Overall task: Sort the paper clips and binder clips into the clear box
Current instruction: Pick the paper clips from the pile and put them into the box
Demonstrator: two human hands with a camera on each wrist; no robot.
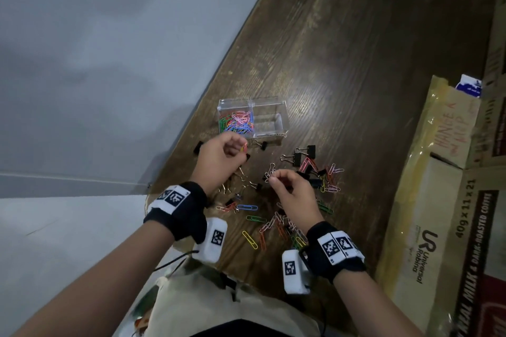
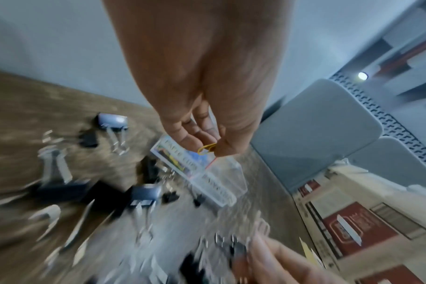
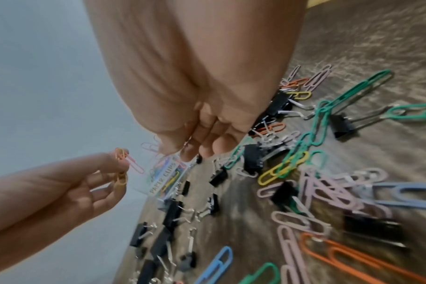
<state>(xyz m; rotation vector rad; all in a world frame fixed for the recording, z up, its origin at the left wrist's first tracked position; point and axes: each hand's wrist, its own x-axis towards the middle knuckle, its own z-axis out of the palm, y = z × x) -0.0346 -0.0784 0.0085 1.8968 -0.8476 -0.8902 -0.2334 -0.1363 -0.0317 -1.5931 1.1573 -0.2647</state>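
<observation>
The clear box (image 1: 282, 107) stands on the wooden table; its left compartment holds several coloured paper clips (image 1: 236, 123) and its right one shows nothing inside. Just in front of the box, my left hand (image 1: 241, 147) pinches a few yellow and orange paper clips (image 2: 207, 149). My right hand (image 1: 273, 175) hovers over the loose pile, thumb and fingers pinching pale pink paper clips (image 3: 150, 147). Black binder clips (image 1: 304, 154) and coloured paper clips (image 1: 276, 224) lie scattered under and around both hands.
Large cardboard boxes (image 1: 438, 200) stand along the table's right side. The table's left edge (image 1: 191, 107) runs diagonally close to the clear box, with grey floor beyond it. Bare wood (image 1: 342, 49) stretches behind the box.
</observation>
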